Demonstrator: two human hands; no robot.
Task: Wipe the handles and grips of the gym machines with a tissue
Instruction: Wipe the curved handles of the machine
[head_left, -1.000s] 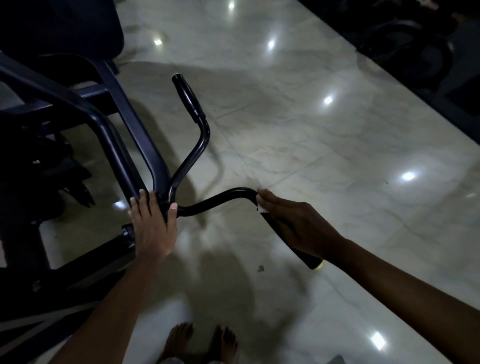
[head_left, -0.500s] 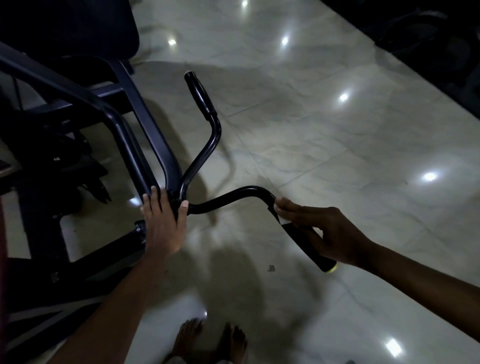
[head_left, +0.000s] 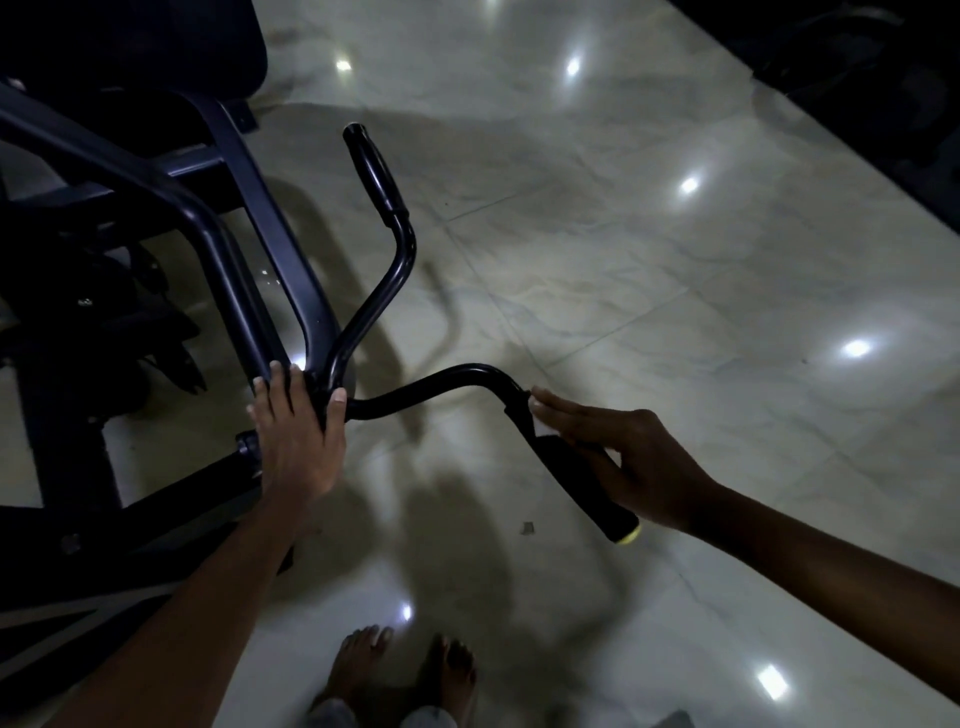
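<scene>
Black foam covers the near grip (head_left: 576, 480) of a gym machine (head_left: 223, 249), and the right hand (head_left: 644, 462) is wrapped around it from the right side, fingers (head_left: 566, 413) stretched along the upper end of the foam and thumb hidden beneath. A small patch of white tissue (head_left: 543, 427) shows under those fingers, pressed between them and the grip just below the bend of the bar (head_left: 441, 384). The lower end of the grip sticks out past the heel of the hand and ends in a yellowish cap (head_left: 628, 539). The right forearm comes in from the lower right edge, wrist a little bent.

The left hand (head_left: 298, 441) lies flat and spread over the joint where the two curved bars meet the dark frame, fingers pointing up and thumb against the base of the near bar. It closes on nothing; it only rests there. The left forearm rises from the lower left corner.

The far grip (head_left: 371, 174) stands up and away from both hands, well apart from the tissue. Bare feet (head_left: 405, 670) stand on the glossy pale marble floor (head_left: 649, 270) below. No writing or label can be read in this dim light.
</scene>
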